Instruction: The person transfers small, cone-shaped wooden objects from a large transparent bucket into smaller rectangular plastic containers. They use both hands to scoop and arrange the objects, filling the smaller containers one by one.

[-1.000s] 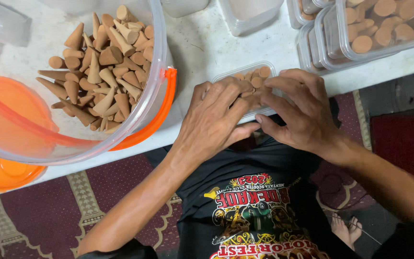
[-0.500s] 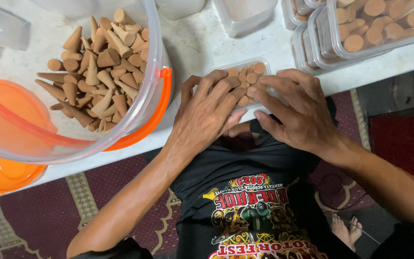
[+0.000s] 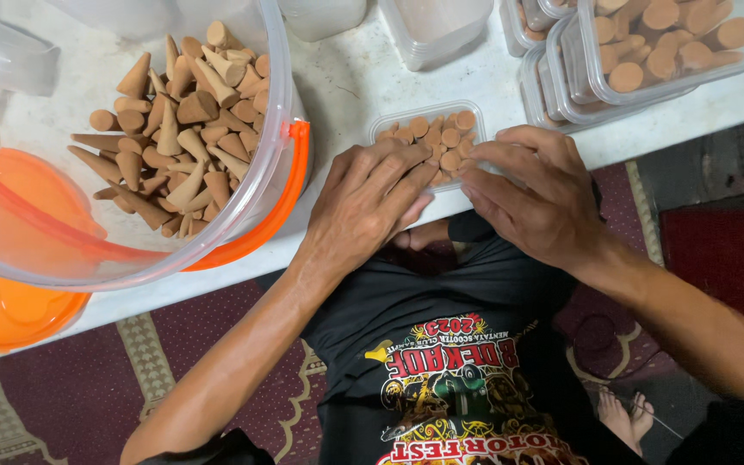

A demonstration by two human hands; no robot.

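— Brown, matte, chalky-looking: that was how the small clay-coloured cones (image 3: 437,138) read, packed upright in the small clear rectangular plastic tray (image 3: 389,128) at the near edge of the white bench (image 3: 346,82).

— And the hands?

— The left hand (image 3: 368,202) lay flat over the tray's near side, fingers (image 3: 398,176) spread and pressing down, closed around nothing. The right hand (image 3: 536,189) curled at the tray's right end; whether its fingers pinched a cone or the rim, I couldn't tell.

— What could have gone wrong?

— The tray sat right at the bench's edge, above the lap. Too hard a push might have tipped the thin plastic off, and the brittle-looking cones could have chipped.

— Anything else nearby?

— A big clear round plastic tub with an orange rim (image 3: 290,181) held loose cones lying every way, and stacked clear lidded boxes (image 3: 579,95) of cones stood at the far right.
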